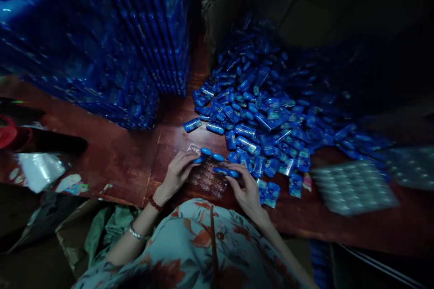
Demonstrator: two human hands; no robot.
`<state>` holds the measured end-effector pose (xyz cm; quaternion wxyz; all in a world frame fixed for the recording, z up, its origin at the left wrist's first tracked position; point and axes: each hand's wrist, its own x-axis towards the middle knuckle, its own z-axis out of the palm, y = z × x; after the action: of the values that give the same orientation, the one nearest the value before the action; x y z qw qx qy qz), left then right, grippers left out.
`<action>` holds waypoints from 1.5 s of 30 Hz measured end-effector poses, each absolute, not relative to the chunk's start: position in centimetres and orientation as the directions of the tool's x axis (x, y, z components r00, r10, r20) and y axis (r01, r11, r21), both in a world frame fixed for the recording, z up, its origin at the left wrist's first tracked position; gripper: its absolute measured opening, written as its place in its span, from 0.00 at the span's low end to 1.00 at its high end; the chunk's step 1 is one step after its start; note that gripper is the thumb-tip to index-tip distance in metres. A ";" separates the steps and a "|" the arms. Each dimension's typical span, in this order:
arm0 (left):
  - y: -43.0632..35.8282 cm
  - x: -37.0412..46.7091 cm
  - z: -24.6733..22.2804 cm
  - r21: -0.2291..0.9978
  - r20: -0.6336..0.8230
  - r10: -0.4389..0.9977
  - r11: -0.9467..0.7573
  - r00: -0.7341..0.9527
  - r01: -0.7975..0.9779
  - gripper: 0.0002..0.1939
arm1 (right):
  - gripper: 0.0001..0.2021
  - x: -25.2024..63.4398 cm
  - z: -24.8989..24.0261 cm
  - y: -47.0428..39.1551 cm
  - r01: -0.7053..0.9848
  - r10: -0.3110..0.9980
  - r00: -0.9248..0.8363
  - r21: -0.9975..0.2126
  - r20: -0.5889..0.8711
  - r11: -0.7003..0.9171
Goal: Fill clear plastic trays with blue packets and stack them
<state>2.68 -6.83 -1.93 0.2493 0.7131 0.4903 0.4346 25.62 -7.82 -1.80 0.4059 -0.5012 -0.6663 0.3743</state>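
Observation:
A clear plastic blister tray [207, 181] with moulded pockets lies on the table in front of me. My left hand [179, 169] is at its left side, fingers closed on a glossy blue oval piece [198, 160]. Two more blue oval pieces, one [205, 151] near those fingertips and another [218, 157] to the right, sit at the tray's far edge. My right hand [244, 187] pinches a blue wrapped piece [226, 172] over the tray's right side. What the pieces contain cannot be made out.
A large heap of blue wrapped pieces [251, 131] spills from a dark carton ahead and right. Tall stacks of filled blue trays [135, 54] stand on the left. Empty clear trays [352, 187] lie at right. A dark, red-topped cylinder [44, 139] lies at far left.

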 end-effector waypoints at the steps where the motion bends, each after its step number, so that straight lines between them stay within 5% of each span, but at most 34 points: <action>1: -6.5 2.7 -2.3 0.738 0.401 0.893 -0.447 0.205 0.506 0.11 | 0.08 25.1 -2.3 -7.9 0.386 0.962 -0.146 -0.882 0.233 0.272; 6: -5.8 1.8 -2.7 0.544 0.374 0.803 -0.595 0.464 0.592 0.14 | 0.14 24.6 -3.2 -6.9 0.522 0.860 -0.325 -0.684 0.393 0.510; 13: -6.7 2.0 -1.6 0.431 0.313 0.785 -0.619 0.535 0.656 0.13 | 0.13 23.4 -1.4 -6.1 0.643 0.710 -0.625 -0.302 0.325 0.704; 20: -8.6 2.5 -2.0 0.343 0.318 0.791 -0.610 0.523 0.715 0.13 | 0.12 22.7 -0.9 -5.7 0.696 0.749 -0.648 -0.295 0.136 0.655; 28: -7.1 3.1 -0.9 0.482 0.157 0.849 -0.512 0.504 0.712 0.14 | 0.13 20.3 1.2 -4.8 0.800 0.794 -0.596 -0.169 -0.119 0.575; 34: -7.0 2.5 -1.5 0.433 0.354 0.822 -0.566 0.446 0.701 0.14 | 0.17 21.8 -0.3 -5.4 0.796 0.812 -0.574 -0.160 0.106 0.583; 37: -5.8 1.9 -1.4 0.515 0.430 0.866 -0.466 0.253 0.720 0.11 | 0.15 24.5 -0.6 -6.3 0.873 0.889 -0.384 -0.216 0.247 0.437; 40: -2.4 1.4 -1.5 0.619 0.352 0.936 -0.216 -0.021 0.755 0.10 | 0.17 26.6 -0.4 -6.6 0.982 0.983 -0.076 -0.158 0.169 0.103; 45: 4.1 1.8 -3.1 0.461 0.113 0.979 0.100 -0.170 0.882 0.24 | 0.22 27.0 -1.2 -5.9 0.997 0.998 0.053 -0.048 -0.019 -0.054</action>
<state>1.81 4.08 -3.08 0.1117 0.6346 0.7330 0.2180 26.97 -5.90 -1.16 0.0107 -0.7255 -0.6877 0.0234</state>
